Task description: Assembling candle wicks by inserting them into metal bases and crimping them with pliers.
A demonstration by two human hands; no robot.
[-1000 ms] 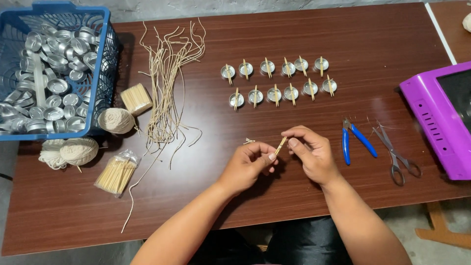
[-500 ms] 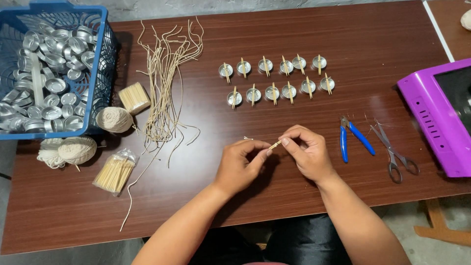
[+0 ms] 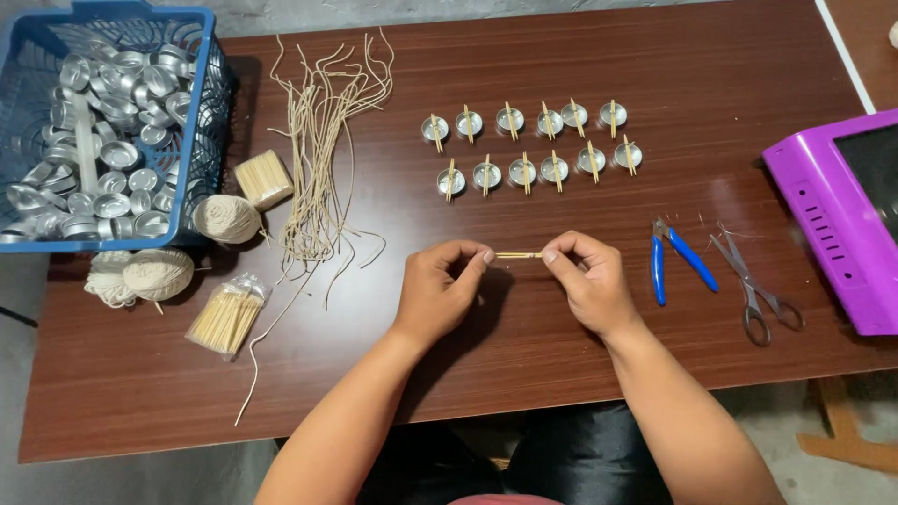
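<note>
My left hand (image 3: 440,285) and my right hand (image 3: 587,279) pinch the two ends of a short wooden stick (image 3: 518,255), held level just above the brown table (image 3: 561,374). Both hands' fingers are curled shut around it; whether a string is wound on the stick I cannot tell. Beyond the hands stand two rows of small silver metal cups (image 3: 528,145), each with a stick laid across its rim. A bundle of cut tan strings (image 3: 323,154) lies to the left of those rows.
A blue basket (image 3: 201,122) full of empty metal cups sits at the far left. Beside it lie twine balls (image 3: 224,218), a stick block (image 3: 262,178) and a bag of sticks (image 3: 224,316). Blue pliers (image 3: 675,260), scissors (image 3: 753,285) and a purple box (image 3: 832,220) are on the right.
The stick was tilted upward between my fingers; now it lies level, and both hands have drawn slightly apart along it.
</note>
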